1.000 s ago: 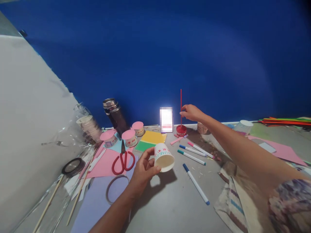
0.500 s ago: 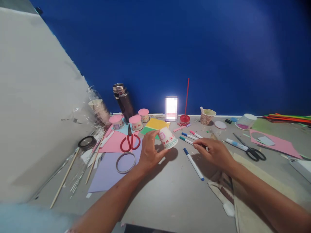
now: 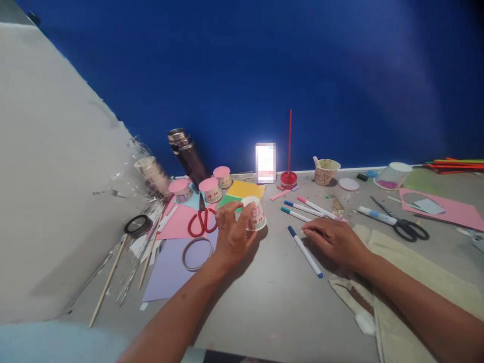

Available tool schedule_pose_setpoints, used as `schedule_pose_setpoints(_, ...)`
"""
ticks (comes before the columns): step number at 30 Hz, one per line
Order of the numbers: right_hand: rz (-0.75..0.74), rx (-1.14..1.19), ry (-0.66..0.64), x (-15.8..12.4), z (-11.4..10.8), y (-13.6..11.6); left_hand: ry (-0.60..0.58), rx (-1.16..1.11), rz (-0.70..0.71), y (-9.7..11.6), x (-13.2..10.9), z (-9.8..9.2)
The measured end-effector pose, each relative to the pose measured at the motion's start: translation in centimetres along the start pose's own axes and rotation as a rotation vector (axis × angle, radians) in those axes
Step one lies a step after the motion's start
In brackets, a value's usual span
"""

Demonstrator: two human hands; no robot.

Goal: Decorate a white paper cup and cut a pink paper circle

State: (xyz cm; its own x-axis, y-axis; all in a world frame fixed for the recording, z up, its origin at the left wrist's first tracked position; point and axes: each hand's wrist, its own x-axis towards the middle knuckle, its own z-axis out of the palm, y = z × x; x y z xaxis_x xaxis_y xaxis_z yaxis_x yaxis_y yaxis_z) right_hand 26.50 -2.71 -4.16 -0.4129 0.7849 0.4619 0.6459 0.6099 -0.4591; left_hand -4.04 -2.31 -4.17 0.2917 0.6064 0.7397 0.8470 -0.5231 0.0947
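Note:
My left hand [image 3: 232, 229] grips a small white paper cup [image 3: 255, 215] with pink and green drawings, set upside down on the grey table [image 3: 272, 297]. My right hand [image 3: 333, 238] rests palm down on the table to the right, fingers together over a pink-capped marker [image 3: 319, 207]. A blue-capped marker [image 3: 304, 244] lies between the two hands. Two more markers, blue [image 3: 302, 207] and teal [image 3: 293, 214], lie just behind it.
Three decorated cups with pink tops [image 3: 209, 189], red scissors [image 3: 200, 222], coloured paper sheets [image 3: 177, 262], a tape ring [image 3: 196, 253] and a dark flask [image 3: 186, 154] sit at left. A red stick in a red base [image 3: 289, 174], black scissors [image 3: 406, 228] and a cloth [image 3: 416, 272] are at right.
My left hand has set the cup from a tilt to upside down on the table. My right hand came back from the red stick and now rests flat by the markers.

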Motion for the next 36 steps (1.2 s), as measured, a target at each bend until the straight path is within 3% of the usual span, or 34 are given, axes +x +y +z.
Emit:
schedule_pose_setpoints(4,0.006,0.012,-0.028,0.0,0.0,0.2,-0.029,0.021,0.065,0.1,-0.2,0.4)
schedule_pose_setpoints(19,0.026,0.02,-0.078,-0.1,0.3,0.5,-0.065,-0.063,0.063,0.4,-0.3,1.2)
schedule_pose_setpoints(25,0.025,0.027,-0.109,-0.1,0.4,0.7,-0.167,-0.152,0.069,-0.1,-0.4,1.1)
schedule_pose_setpoints(31,0.033,0.036,-0.13,0.0,0.3,0.7,-0.177,-0.232,0.122,-0.3,-0.3,1.0)
schedule_pose_setpoints(36,0.036,0.036,-0.145,0.2,0.1,0.7,-0.328,-0.327,0.066,0.0,-0.5,-0.1)
